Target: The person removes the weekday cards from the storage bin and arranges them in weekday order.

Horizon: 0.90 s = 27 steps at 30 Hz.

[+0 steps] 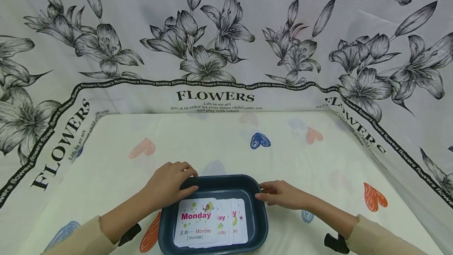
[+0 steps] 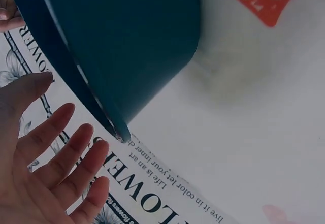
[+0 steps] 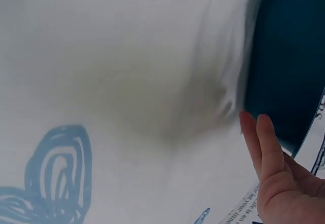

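A dark blue tray (image 1: pixel 260 223) holds overlapping white cards (image 1: pixel 198 223), the top one reading "Monday". At its back left corner is the left hand (image 1: pixel 172 184), fingers relaxed and thumb over the rim. The left wrist view shows the left hand (image 2: pixel 61 158) with spread fingers beside the tray (image 2: pixel 137 36); contact there is unclear. The right hand (image 1: pixel 284 194) is at the back right corner, fingers extended along the tray's outer side. In the right wrist view the right hand (image 3: pixel 284 178) has its fingertips at the wall of the tray (image 3: pixel 287 56).
The table's white cloth (image 1: pixel 219 148) has printed hearts in blue, pink and orange. Behind and at both sides hangs a white curtain (image 1: pixel 219 66) with black flower drawings and "FLOWERS" lettering. Dark bands are on both wrists near beige sleeves.
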### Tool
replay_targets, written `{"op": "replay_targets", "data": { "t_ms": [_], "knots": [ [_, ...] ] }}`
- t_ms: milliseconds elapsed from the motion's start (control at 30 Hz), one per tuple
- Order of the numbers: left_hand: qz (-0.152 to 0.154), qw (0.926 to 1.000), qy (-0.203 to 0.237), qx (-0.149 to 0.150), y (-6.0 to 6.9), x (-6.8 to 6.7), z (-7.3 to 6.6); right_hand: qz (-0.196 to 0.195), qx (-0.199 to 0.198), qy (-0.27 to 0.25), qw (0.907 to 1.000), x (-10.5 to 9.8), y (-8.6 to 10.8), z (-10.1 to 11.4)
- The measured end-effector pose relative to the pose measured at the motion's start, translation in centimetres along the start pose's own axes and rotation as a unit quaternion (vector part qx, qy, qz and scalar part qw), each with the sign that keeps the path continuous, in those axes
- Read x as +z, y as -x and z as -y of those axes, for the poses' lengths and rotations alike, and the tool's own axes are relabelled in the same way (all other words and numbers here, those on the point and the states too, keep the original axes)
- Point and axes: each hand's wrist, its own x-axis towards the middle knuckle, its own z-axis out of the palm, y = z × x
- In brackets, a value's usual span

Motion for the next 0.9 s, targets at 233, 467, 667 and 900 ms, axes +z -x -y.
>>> {"op": "replay_targets", "data": {
  "t_ms": [233,467,667,900],
  "knots": [
    [-0.008,0.9996,0.018,0.018,0.7,0.4,-0.7,0.017,-0.016,-0.033,0.9992,0.6,0.0,-0.2],
    [0.038,0.9984,0.040,0.011,0.9,0.9,-1.3,0.011,0.007,-0.074,0.9972,1.0,0.3,0.1],
    [0.079,0.9952,0.059,0.000,1.1,1.5,-1.6,0.011,0.011,-0.093,0.9955,1.4,0.5,0.1],
    [0.104,0.9923,0.066,0.009,1.7,2.3,-1.7,0.013,0.014,-0.098,0.9950,1.8,0.6,-0.2]
  ]
}}
